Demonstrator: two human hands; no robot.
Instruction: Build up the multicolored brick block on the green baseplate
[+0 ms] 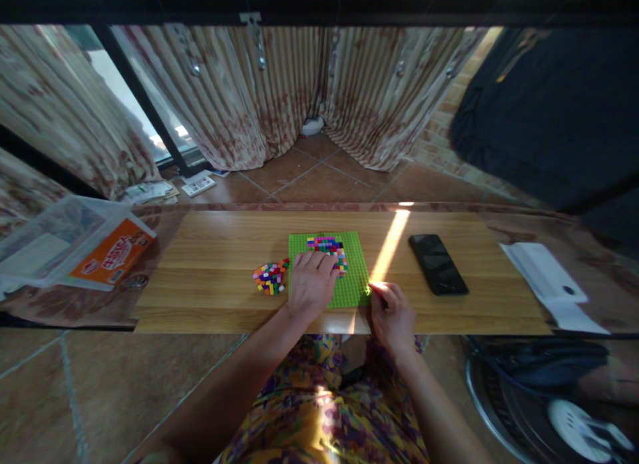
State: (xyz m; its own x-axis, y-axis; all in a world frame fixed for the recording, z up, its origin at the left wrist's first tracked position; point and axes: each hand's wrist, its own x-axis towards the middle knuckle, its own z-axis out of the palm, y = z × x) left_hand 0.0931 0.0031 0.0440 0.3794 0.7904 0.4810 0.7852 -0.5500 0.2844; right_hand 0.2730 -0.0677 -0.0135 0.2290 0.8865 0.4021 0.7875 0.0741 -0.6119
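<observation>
We see a green board lying flat near the middle of a wooden table, close to the wearer's edge. On its upper part we find a set of small bricks in many colours, packed side by side, partly hidden by the left hand. That hand lies palm down across the left side of the board, its fingers bent over the bricks; we cannot tell whether it grips anything. We see the right hand at the board's near right corner, thumb and forefinger drawn close together, with sunlight on their tips; the gap is narrow, and we cannot tell whether a brick sits in it. Just left of the board we see a loose pile of mixed bricks, its upper end reaching the board's edge. To the right, well apart from the board, a black phone lies on the table, and between the two we note a bright strip of sunlight across the wood. Off the table's left end we see a clear box with an orange label; beyond the table, patterned curtains hang down to a tiled floor.
</observation>
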